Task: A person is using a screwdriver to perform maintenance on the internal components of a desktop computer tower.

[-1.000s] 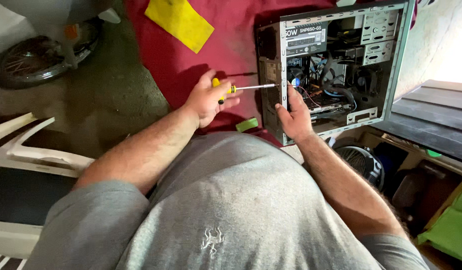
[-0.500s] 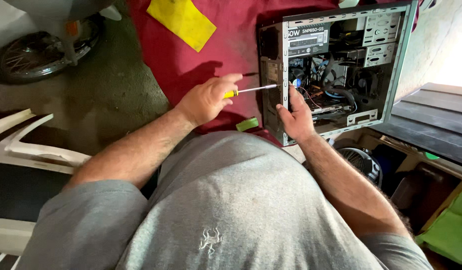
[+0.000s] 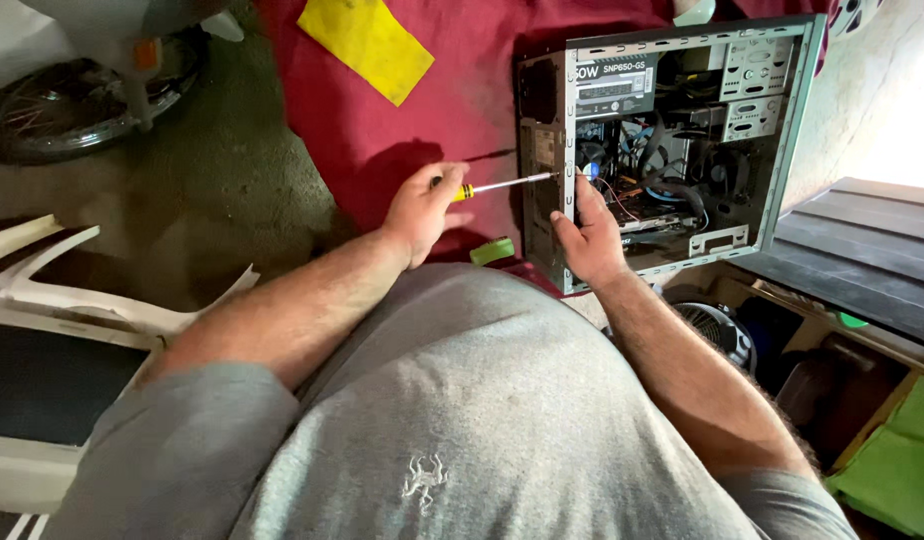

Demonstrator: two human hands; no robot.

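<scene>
Item: screwdriver [image 3: 502, 186], yellow-and-black handle, thin steel shaft. Lies level, tip at the rear edge of the open computer case [image 3: 682, 150], which stands on a red cloth [image 3: 452, 110] on the floor.

Left hand [image 3: 422, 208]: grip closed around the screwdriver handle.

Right hand [image 3: 592, 235]: fingers pressed flat against the case's rear edge, just beside the tip; clamped on nothing.

Inside the case: power supply [image 3: 617, 85] at top, loose cables [image 3: 672, 170] and board behind the working edge.

Nearby: yellow cloth [image 3: 367, 45], small green piece [image 3: 492, 250] on the red cloth, white plastic chair [image 3: 42, 300], wheel [image 3: 72, 100].

Risks, as judged:
- Tip slipping off the screw and striking the steadying fingers.
- Shaft skating inward onto cables or board.
- A freed screw dropping into the case or onto the cloth.
- Case tipping if the bracing eases.
</scene>
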